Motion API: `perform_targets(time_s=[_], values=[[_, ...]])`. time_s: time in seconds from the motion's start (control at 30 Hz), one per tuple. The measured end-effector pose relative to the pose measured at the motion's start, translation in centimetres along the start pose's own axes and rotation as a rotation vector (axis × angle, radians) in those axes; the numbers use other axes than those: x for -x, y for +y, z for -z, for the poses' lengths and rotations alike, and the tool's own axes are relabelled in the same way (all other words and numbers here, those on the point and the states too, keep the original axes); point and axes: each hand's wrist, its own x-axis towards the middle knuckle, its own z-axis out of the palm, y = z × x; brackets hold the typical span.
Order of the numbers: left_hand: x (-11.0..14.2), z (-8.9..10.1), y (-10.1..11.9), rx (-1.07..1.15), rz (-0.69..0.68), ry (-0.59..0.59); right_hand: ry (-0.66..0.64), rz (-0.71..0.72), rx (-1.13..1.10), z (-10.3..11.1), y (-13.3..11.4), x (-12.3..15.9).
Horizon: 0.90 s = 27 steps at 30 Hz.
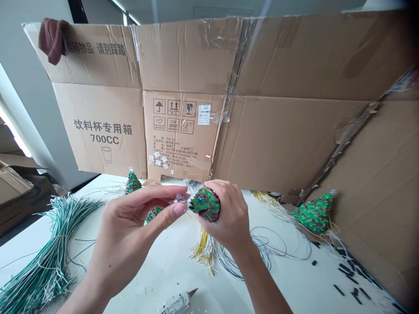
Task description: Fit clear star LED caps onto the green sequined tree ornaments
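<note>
My right hand (229, 213) wraps around a small green glittery cone tree (204, 204) with red and blue trim. My left hand (131, 229) pinches a small clear plastic piece (179, 199) between thumb and fingers, right at the tree's tip. Both hands are raised above the table. Behind my left hand stands a similar tree (132, 183), and another (153, 213) is partly hidden by the same hand. A fourth tree (314, 213) leans against the cardboard at the right.
A large flattened cardboard box (183, 135) stands upright along the white table (157, 279). Bundles of green-white wires (46, 248) lie left, with yellow wires (204, 248) and grey wire loops (262, 248) centre. A white tube with a brown nozzle (176, 303) lies at front. Short black pieces (347, 274) lie right.
</note>
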Motion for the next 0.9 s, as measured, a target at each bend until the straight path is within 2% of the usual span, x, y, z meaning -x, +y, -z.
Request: perform_targets(time_s=[0.2,0.9], values=[[0.2,-0.1,0.1,0.011,-0.037,0.071,-0.072,-0.014,0.005,0.4,-0.3,-0.2],[0.2,0.1,0.1,-0.034,-0.096,0.071,-0.193,-0.035,-0.012,1.3,-1.1,-0.9]])
